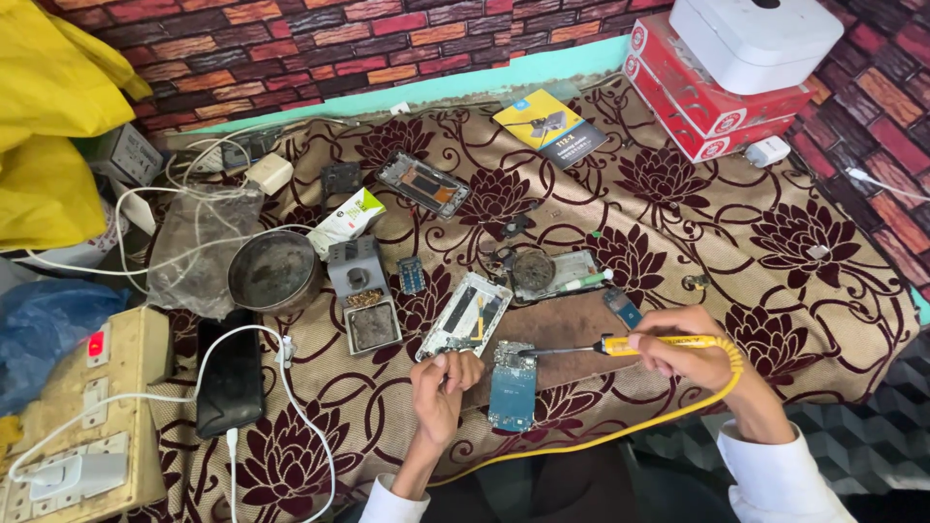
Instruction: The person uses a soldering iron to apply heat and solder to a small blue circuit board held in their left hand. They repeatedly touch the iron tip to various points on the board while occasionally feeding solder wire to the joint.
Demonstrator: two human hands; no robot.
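My right hand point(683, 351) grips a yellow-handled soldering iron point(620, 345) whose metal tip reaches left onto the top end of a blue phone circuit board point(512, 389) lying on the patterned cloth. My left hand point(441, 387) is closed just left of that board, fingers curled; whether it pinches something small I cannot tell. A yellow coiled cord point(668, 412) runs from the iron around my right wrist. An opened white phone frame point(465, 315) lies just above my left hand.
A soldering stand with a sponge tray point(360, 295), a round metal tin point(274, 271), a black phone on a charging cable point(231, 373), a power strip point(82, 416), another opened phone point(423, 183), red boxes under a white box point(722, 92), a brick-pattern wall.
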